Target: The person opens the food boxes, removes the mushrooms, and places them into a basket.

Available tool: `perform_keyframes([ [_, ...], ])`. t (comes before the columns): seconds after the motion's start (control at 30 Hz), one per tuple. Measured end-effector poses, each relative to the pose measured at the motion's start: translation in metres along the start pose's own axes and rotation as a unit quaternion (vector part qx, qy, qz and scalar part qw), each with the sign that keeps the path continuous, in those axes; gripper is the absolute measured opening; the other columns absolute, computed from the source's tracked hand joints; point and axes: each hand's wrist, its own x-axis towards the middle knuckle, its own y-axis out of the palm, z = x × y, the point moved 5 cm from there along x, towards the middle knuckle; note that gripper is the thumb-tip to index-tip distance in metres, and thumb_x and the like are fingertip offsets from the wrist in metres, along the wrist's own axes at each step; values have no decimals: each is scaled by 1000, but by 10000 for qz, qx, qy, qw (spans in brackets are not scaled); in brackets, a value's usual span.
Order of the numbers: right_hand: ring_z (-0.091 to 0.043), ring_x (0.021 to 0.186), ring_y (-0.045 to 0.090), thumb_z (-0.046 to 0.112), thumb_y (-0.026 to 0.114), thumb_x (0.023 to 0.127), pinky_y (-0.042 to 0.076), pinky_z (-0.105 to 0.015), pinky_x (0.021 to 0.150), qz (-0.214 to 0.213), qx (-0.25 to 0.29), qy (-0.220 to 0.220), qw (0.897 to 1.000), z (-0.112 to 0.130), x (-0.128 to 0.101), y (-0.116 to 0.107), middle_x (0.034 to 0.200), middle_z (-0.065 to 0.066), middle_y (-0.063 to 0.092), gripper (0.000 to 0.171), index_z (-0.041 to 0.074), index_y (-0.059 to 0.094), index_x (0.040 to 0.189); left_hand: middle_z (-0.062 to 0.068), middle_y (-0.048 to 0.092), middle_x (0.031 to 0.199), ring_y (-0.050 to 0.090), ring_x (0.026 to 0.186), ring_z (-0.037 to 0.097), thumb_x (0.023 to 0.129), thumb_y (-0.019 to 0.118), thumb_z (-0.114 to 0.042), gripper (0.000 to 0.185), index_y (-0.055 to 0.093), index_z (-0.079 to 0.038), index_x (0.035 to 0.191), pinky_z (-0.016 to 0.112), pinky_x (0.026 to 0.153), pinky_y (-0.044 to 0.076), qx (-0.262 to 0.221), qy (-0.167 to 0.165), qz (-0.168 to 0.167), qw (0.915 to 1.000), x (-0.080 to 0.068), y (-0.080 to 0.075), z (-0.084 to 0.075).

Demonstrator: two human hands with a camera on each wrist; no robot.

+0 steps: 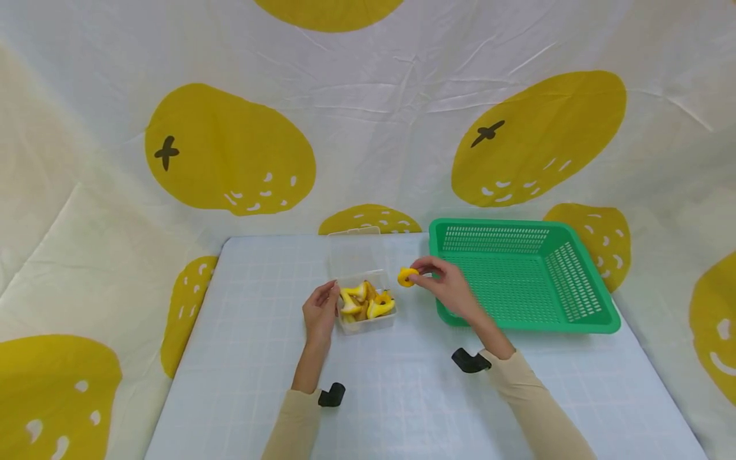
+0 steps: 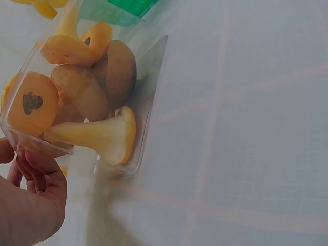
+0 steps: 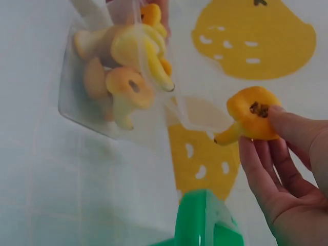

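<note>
Right hand, centre of head view, pinches a yellow toy mushroom w/ fingertips; it's held in the air btwn the clear box and the green basket, just above the table. In right wrist view the mushroom's cap has a dark spot & its stem points lower left.

Left hand, just left of centre, rests against the clear box's left wall, fingers curled round its corner. Box is lidless, approx. half full: several yellow, orange & brownish toy mushrooms piled inside, stems at mixed angles.

Green basket sits right of centre, touching right hand's wrist side; mesh floor shows, nothing seen in it. Lemon-print cloth fills the backdrop.
</note>
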Motion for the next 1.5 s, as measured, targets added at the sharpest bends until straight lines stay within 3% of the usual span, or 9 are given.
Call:
perform_keyframes([
  [0.17, -20, 100, 63, 8, 74, 96, 56, -20, 82, -202, 296, -69, 9993, -6, -3, -21, 112, -20, 66, 25, -4, 67, 116, 21, 69, 112, 55, 72, 15, 101, 67, -10, 31, 66, 9, 125, 18, 54, 43, 108, 12, 51, 9999, 1, -1, 0],
  [0.47, -9, 95, 63, 4, 73, 95, 54, -17, 84, -754, 393, -228, 9961, -21, -7, -62, 111, -26, 62, 27, -10, 62, 116, 6, 70, 103, 53, 69, 8, 99, 71, -19, 32, 70, 2, 123, 16, 55, 43, 114, 185, -99, 9997, -4, 1, 0],
  [0.63, -7, 96, 62, 8, 73, 97, 52, -14, 83, -921, 57, 18, 9957, -33, -9, -79, 113, -26, 61, 31, -10, 60, 119, 3, 69, 102, 54, 72, 10, 99, 71, -19, 28, 72, -1, 121, 16, 55, 44, 253, 178, -159, 9994, -5, 2, 0],
  [0.77, -14, 99, 61, 10, 72, 97, 50, -12, 82, -929, -425, 217, 9945, -42, -10, -88, 115, -25, 61, 31, -9, 60, 119, 2, 67, 101, 53, 72, 10, 99, 71, -19, 27, 72, -2, 120, 16, 55, 44, 255, 195, -165, 9993, -4, 1, 0],
  [0.93, -34, 103, 64, 11, 71, 98, 52, -19, 82, -751, -1183, 396, 9893, -58, -11, -94, 114, -25, 63, 31, -6, 62, 122, 1, 66, 97, 52, 69, 8, 99, 72, -19, 27, 72, -1, 120, 16, 54, 43, 273, 240, -158, 9992, -4, 1, 0],
  [1.17, -45, 102, 67, 8, 72, 97, 57, -50, 86, -306, -1808, 687, 9806, -73, -14, -93, 107, -24, 65, 25, -6, 65, 116, 2, 66, 99, 53, 70, 9, 99, 71, -18, 28, 72, 0, 121, 17, 54, 44, 253, 292, -106, 9992, -4, 0, -1],
  [1.5, -38, 94, 68, 2, 74, 93, 57, -50, 85, 363, -2009, 671, 9766, -79, -13, -85, 98, -20, 67, 17, -8, 66, 105, 2, 65, 99, 53, 72, 9, 99, 71, -19, 27, 72, -2, 121, 16, 56, 44, 296, 247, -138, 9992, -3, 0, 1],
])
